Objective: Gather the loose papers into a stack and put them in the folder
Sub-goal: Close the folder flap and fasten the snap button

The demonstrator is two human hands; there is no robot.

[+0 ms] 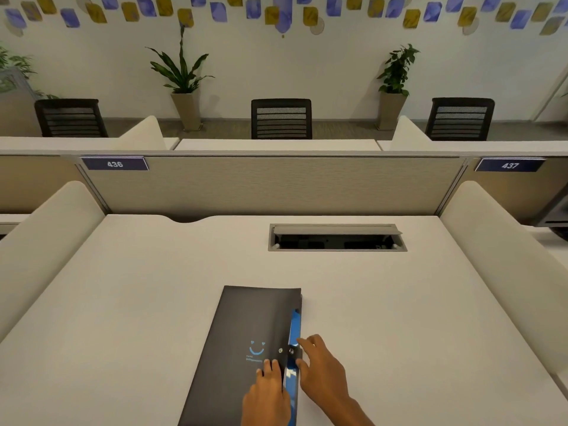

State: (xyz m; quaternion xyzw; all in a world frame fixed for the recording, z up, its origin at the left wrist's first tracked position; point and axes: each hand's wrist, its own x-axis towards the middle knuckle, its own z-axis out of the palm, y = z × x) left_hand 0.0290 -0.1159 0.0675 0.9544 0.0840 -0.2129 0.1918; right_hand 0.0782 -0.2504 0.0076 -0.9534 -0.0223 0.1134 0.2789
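Folder, flat dark grey plastic with a blue flap strip and a pale blue smile mark (246, 348): it lies shut on the pale worktop (399, 318), at the middle of the near edge, its near end cut off by the bottom of the view. Long axis runs from the near edge toward the far edge, leaning slightly right. The blue flap runs down its right long side, and the small round snap (290, 351) sits partway along that strip.

Your left hand (266, 395) rests on the cover just left of the strip, fingers (270, 368) pressed together and flat, pinning the folder. Your right hand (322, 373) lies off the folder's right edge, fingers loosely spread, forefinger and thumb touching the strip on either side of the snap. The right hand is the nearer to the snap, so the next move looks to be its work.

No loose papers show anywhere on the worktop. Whether they are already inside, you cannot tell; the cover hides everything. Whether the snap is engaged is also too small to make out. The open cable hatch (336, 238) sits well apart toward the far edge.
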